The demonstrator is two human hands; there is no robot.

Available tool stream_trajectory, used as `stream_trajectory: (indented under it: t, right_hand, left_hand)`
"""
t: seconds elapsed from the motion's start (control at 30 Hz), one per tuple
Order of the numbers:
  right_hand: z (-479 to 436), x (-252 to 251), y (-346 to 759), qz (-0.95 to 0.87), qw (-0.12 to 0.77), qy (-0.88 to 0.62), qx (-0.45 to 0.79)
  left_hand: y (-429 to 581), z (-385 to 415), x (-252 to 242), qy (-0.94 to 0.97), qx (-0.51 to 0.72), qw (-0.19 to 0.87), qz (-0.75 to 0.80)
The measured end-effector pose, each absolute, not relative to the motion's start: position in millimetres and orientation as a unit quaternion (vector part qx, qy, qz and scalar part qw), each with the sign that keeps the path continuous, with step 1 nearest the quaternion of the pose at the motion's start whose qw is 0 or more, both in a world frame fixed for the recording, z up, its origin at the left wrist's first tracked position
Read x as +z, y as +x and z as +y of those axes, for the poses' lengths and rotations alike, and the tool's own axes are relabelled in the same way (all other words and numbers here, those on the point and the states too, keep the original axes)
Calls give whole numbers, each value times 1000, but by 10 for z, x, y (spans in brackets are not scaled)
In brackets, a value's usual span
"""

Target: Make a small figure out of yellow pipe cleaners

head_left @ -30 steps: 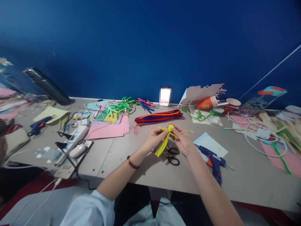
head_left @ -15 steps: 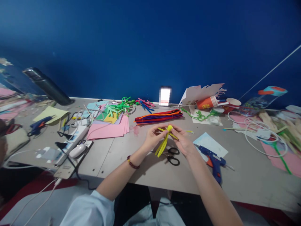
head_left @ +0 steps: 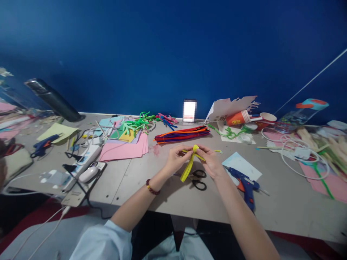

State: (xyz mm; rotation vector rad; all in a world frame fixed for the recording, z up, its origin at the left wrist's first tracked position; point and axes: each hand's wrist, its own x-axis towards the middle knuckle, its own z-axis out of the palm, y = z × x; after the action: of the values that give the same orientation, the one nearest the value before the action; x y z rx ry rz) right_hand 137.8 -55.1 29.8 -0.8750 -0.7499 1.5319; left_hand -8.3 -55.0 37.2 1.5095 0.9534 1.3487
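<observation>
Yellow pipe cleaners (head_left: 187, 171), bunched at a rounded top with several strands hanging down, are held between both hands over the table. My left hand (head_left: 175, 158) pinches them from the left, with a strand passing by its fingers. My right hand (head_left: 210, 161) is closed on the bunch near its top, from the right. Below the hands lies a pair of scissors (head_left: 200, 185) with black handles, its blades partly hidden behind the hanging strands. A bundle of red, orange and purple pipe cleaners (head_left: 182, 135) rests just beyond the hands.
A blue glue gun (head_left: 248, 186) lies right of my right arm on light blue paper (head_left: 242, 162). Pink paper sheets (head_left: 123, 150) and green pipe cleaners (head_left: 141, 122) are at the left. A power strip (head_left: 84, 164) with cables, a leaning dark bottle (head_left: 55, 101) and paper cups (head_left: 240, 118) stand around.
The hanging yellow strands have swung slightly and lie closer together. Both hands stay in nearly the same place, still gripping the bunch; the view has shifted very slightly.
</observation>
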Motion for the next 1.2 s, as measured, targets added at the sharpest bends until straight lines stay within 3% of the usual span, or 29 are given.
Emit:
stream_trajectory:
  t: [0.53,0.77,0.93,1.2]
  right_hand:
    - [-584,379,1343,-298,571,-380,664]
    - [-554,355,1383,-277,592,-391,648]
    - [-534,344,1398,-291,607,-401,622]
    - [-522,303,1374,-374,579,-466,555]
  left_hand:
    - [-72,-525,389,498,544,548,395]
    - [-122,-494,416,376,440,728,368]
    - [-132,-473,359,410,409,716,390]
    - [-105,-418,283,318,468,724,395]
